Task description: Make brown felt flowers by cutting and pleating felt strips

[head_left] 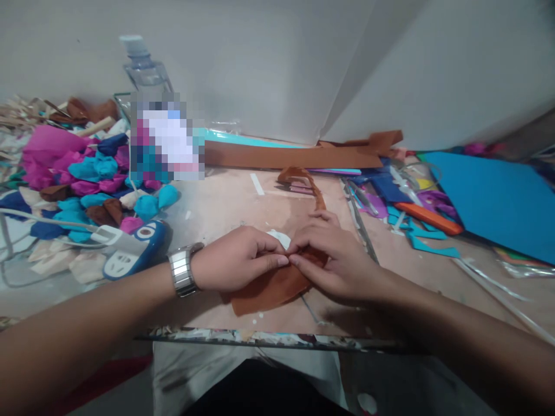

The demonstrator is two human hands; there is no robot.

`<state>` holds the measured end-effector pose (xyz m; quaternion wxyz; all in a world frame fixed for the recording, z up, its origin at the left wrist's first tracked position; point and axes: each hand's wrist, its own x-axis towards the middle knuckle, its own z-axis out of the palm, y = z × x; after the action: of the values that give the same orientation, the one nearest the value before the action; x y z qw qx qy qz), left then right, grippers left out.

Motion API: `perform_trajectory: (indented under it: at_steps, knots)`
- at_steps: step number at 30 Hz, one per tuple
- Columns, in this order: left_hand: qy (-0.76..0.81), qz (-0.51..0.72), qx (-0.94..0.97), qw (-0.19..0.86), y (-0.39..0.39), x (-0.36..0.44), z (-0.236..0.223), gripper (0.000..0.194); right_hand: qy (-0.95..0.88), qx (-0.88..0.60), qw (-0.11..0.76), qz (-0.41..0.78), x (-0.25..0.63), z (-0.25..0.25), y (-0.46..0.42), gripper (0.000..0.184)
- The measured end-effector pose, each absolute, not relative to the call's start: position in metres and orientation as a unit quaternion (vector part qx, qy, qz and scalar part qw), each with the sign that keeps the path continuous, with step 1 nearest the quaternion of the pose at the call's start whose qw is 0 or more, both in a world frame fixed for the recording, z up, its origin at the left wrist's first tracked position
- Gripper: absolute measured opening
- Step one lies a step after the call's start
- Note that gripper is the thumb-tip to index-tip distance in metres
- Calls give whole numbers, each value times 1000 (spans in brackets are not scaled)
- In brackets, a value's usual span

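Brown, thin, paper-like sheet [264, 293] lies over the table [221, 202], its upper edge pinched by the left hand [232, 259] and right hand [336, 254]; it looks light, soft and tearable, best held gently along that edge.

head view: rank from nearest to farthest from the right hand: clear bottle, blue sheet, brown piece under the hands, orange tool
1. Brown piece: touching the right hand, at its fingertips
2. Orange tool: to the right
3. Blue sheet: farther right, past the tool
4. Clear bottle: far back, left
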<state>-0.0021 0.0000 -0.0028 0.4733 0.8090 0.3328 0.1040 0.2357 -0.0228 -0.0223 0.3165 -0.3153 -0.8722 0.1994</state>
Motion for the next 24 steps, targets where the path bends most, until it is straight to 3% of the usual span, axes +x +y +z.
perform_trajectory:
  at_steps: [9, 19, 24]
  knots:
    - [332, 84, 780, 523, 1, -3, -2, 37, -877, -293, 329, 194, 236, -23, -22, 7]
    - [320, 63, 682, 654, 2, -4, -1, 13, -881, -284, 338, 170, 237, -21, -23, 16]
    - [332, 74, 697, 631, 3, -3, -1, 31, -888, -272, 344, 139, 237, -23, -21, 15]
